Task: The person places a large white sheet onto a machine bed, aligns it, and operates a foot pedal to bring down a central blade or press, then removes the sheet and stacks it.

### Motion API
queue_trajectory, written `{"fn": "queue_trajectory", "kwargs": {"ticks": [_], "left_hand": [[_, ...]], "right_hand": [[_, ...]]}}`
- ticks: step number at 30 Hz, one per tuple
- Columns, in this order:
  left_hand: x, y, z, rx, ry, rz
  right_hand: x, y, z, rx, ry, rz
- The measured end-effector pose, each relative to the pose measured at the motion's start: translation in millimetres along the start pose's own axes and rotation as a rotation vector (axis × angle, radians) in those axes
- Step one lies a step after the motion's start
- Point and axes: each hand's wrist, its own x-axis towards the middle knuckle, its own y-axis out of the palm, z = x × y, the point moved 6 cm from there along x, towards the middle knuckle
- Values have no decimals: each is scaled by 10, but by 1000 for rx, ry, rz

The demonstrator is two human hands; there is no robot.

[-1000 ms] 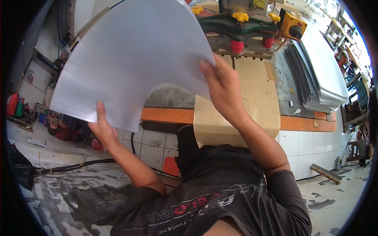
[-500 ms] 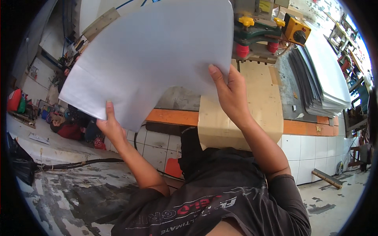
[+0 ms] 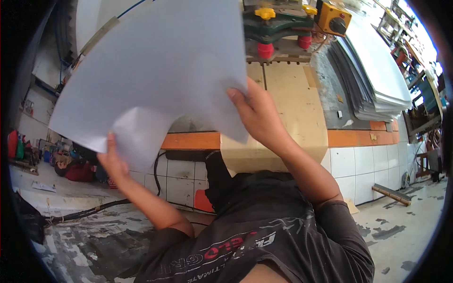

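Observation:
Both my hands hold up a large, flexible, pale grey sheet point(image 3: 141, 66) with a curved cut-out in its near edge. My left hand point(image 3: 113, 162) pinches its lower left edge, thumb on top, and the sheet creases beside the thumb. At the sheet's right edge, my right hand point(image 3: 257, 111) grips with the thumb over the face; its other fingers are mostly hidden behind. Beneath the right forearm lies a tan board point(image 3: 295, 108) on the workbench. The sheet hides the left part of the bench.
Beyond the board stands a green machine point(image 3: 283, 30) with yellow knobs, red feet and a yellow switch box point(image 3: 334, 19). A stack of sheets point(image 3: 377, 75), white on top, lies on the bench at right. An orange strip point(image 3: 361, 137) edges the bench. Another person point(image 3: 78, 170) is at far left.
The sheet and both my hands have shifted left in the picture. More of the sheet's near right corner now shows below my right hand, and the surroundings have shifted left too.

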Motion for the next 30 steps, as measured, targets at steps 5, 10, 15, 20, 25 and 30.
{"fn": "queue_trajectory", "kwargs": {"ticks": [5, 10, 15, 20, 25, 30], "left_hand": [[247, -419, -502, 229, 3, 128], [331, -626, -238, 593, -246, 432], [195, -251, 2, 638, -349, 585], [318, 82, 129, 610, -375, 676], [359, 556, 100, 597, -451, 751], [335, 828, 248, 481, -531, 849]], "right_hand": [[-272, 149, 81, 137, 14, 126], [-794, 541, -485, 472, 469, 329], [-1114, 439, -636, 655, 785, 338], [-1287, 131, -624, 761, 878, 192], [-1342, -170, -626, 754, 908, 74], [-1271, -617, -626, 590, 790, 18]]}}
